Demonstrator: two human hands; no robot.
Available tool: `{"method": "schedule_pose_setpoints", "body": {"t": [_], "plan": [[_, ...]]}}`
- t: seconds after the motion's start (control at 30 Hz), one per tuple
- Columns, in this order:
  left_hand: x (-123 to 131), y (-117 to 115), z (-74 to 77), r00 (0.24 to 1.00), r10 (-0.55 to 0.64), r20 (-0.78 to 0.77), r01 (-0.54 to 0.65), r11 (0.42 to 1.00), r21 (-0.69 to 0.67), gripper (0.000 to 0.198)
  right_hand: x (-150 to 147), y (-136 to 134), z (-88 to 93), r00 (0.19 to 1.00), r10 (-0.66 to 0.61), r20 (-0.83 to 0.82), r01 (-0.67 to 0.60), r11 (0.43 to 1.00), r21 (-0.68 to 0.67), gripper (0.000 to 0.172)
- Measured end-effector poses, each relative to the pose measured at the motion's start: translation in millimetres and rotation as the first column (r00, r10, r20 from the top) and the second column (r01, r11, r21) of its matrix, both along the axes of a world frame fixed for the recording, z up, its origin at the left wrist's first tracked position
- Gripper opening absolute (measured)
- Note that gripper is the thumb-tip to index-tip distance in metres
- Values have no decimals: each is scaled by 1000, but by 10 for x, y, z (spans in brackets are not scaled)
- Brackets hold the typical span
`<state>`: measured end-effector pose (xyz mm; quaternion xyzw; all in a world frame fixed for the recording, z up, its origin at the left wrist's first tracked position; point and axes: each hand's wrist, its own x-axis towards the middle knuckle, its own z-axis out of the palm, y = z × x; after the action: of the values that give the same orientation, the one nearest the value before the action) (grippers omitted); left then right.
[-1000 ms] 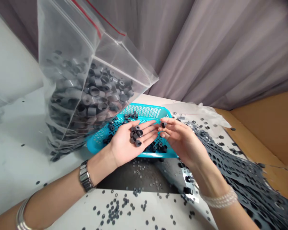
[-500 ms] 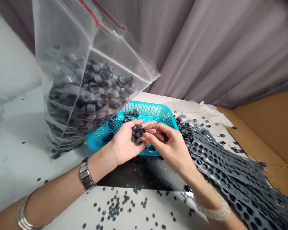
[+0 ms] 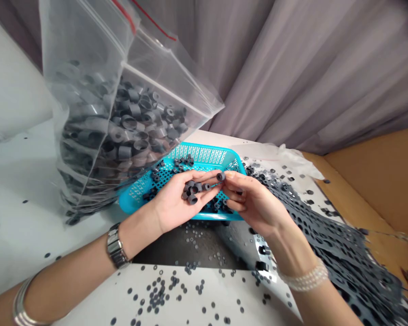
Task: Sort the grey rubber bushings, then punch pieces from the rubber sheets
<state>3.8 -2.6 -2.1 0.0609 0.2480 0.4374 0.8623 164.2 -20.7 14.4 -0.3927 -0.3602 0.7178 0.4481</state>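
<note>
My left hand point(image 3: 177, 194) lies palm up over a blue basket point(image 3: 204, 216), cupping several small dark grey rubber sleeves point(image 3: 193, 190) on its palm and fingers. At the left hand's fingertips, my right hand point(image 3: 255, 194) pinches one rubber sleeve point(image 3: 221, 177) between thumb and index finger. Its other fingers are curled below. More small dark sleeves point(image 3: 183, 163) sit inside the basket, partly hidden behind my hands. Against the basket's left side stands a clear zip bag point(image 3: 139, 122) filled with larger grey sleeves.
Perforated dark rubber sheets point(image 3: 340, 244) are heaped at the right beside a cardboard box point(image 3: 377, 181). Small round discs point(image 3: 159, 294) lie scattered over the white table. A crumpled clear plastic bag point(image 3: 292, 158) is behind the sheets; a grey curtain point(image 3: 275, 68) hangs at the back.
My right hand has moved right from the left palm to its fingertips, with one sleeve now in its pinch. The sleeves on the left palm have spread apart.
</note>
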Motion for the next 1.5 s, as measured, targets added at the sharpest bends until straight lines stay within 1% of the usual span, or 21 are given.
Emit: {"method": "schedule_pose_setpoints", "body": {"t": [0.1, 0.2, 0.3, 0.43, 0.57, 0.63, 0.73, 0.8, 0.87, 0.9, 0.97, 1.03, 1.1, 1.17, 1.2, 1.23, 1.3, 1.37, 1.4, 1.43, 1.5], "plan": [[-4, -9, 4, 999, -4, -35, 4, 1000, -7, 29, 46, 14, 45, 984, 3, -180, -29, 990, -139, 15], [-18, -20, -5, 999, -31, -31, 32, 999, 8, 38, 66, 11, 74, 964, 1, -267, -60, 976, -211, 14], [-31, -30, -5, 998, -59, 3, 59, 998, 38, 48, 71, 7, 81, 953, 22, -302, -93, 970, -223, 14], [-39, -39, 16, 997, -79, 10, 78, 995, 55, 54, 68, 18, 85, 941, 43, -336, -122, 968, -219, 17], [-41, -49, 34, 996, -93, -4, 93, 994, 61, 57, 62, 36, 89, 954, 17, -299, -82, 975, -208, 25], [-40, -55, 39, 995, -101, -5, 101, 991, 82, 59, 58, 38, 83, 969, -5, -247, -41, 983, -181, 24], [-39, -62, 42, 994, -111, -7, 111, 988, 107, 60, 51, 28, 65, 987, -28, -160, 9, 993, -121, 14], [-37, -62, 38, 993, -113, -13, 114, 988, 107, 60, 46, 17, 53, 991, -31, -127, 20, 996, -89, 9], [-33, -54, 26, 994, -108, -19, 109, 989, 100, 60, 37, 4, 41, 996, -14, -90, 9, 998, -61, 11], [-31, -48, 16, 995, -101, -18, 103, 990, 97, 59, 29, -2, 34, 999, -2, -47, 1, 999, -38, 10], [-25, -34, -8, 995, -99, -8, 99, 990, 96, 57, 1, -15, 19, 992, 3, 128, -11, 998, 58, 10], [-22, -21, -32, 994, -112, 8, 110, 988, 109, 55, -41, -30, -1, 927, -49, 372, -35, 976, 215, 16], [-21, -13, -46, 992, -126, 12, 124, 985, 117, 52, -84, -42, -26, 809, -141, 571, -94, 928, 362, 20], [-22, -13, -46, 993, -120, 3, 119, 987, 106, 51, -114, -48, -51, 712, -206, 671, -149, 890, 431, 20], [-23, -14, -41, 994, -111, -5, 111, 989, 94, 51, -120, -47, -62, 692, -218, 688, -159, 883, 441, 20], [-23, -16, -33, 995, -103, -12, 104, 991, 79, 49, -119, -45, -69, 699, -214, 683, -153, 888, 434, 20], [-23, -17, -16, 996, -83, -17, 84, 995, 51, 45, -99, -34, -75, 790, -146, 595, -108, 923, 369, 21], [-22, -15, -2, 998, -62, -5, 62, 998, 25, 40, -62, -21, -68, 914, -14, 406, -86, 970, 228, 20], [-22, -13, 2, 999, -52, 1, 52, 999, 13, 38, -42, -15, -61, 956, 51, 288, -97, 985, 146, 19], [-23, -11, 4, 999, -45, 7, 45, 999, 5, 37, -23, -10, -53, 979, 100, 175, -115, 990, 77, 17], [-25, -8, 6, 999, -44, 11, 44, 999, -4, 36, 3, -8, -38, 987, 160, 10, -160, 987, -1, 19]]}}
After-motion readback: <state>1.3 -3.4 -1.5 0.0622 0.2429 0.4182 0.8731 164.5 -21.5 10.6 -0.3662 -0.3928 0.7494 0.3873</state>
